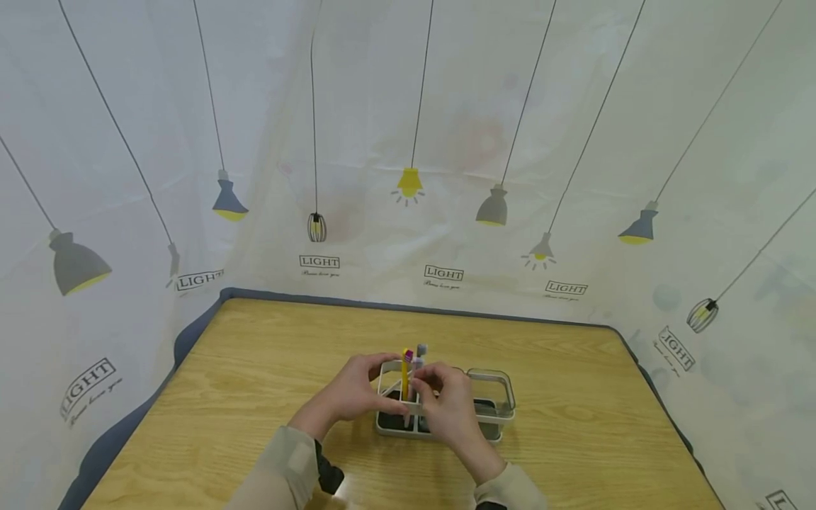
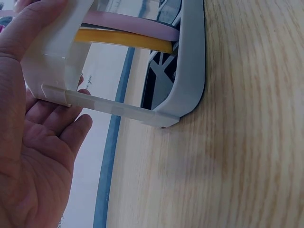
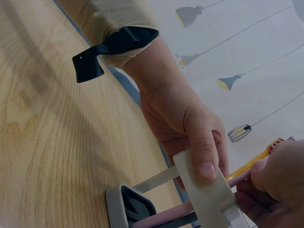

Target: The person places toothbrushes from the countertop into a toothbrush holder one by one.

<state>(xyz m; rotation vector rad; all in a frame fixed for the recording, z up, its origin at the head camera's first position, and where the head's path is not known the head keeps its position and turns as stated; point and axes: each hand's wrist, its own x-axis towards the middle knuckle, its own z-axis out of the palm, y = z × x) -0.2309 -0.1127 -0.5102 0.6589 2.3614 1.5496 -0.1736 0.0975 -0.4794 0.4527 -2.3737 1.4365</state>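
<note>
A white toothbrush holder [image 1: 414,409] with a dark-floored base stands on the wooden table. My left hand [image 1: 353,389] grips its raised top frame at the left end, thumb on the near side and fingers behind. In the left wrist view, a yellow toothbrush [image 2: 123,39] and a pink toothbrush [image 2: 133,24] run through the frame down to the base. My right hand [image 1: 449,407] pinches the pink handle between thumb and fingers just above the frame, as the right wrist view shows. A grey toothbrush head [image 1: 421,350] rises beside the yellow one.
The holder's right section carries a clear rounded rim [image 1: 510,393] above its base. Wooden tabletop [image 1: 287,340] surrounds the holder, with a dark blue edge [image 1: 382,303] along the back. A pale sheet printed with lamps [image 1: 370,142] hangs behind and at both sides.
</note>
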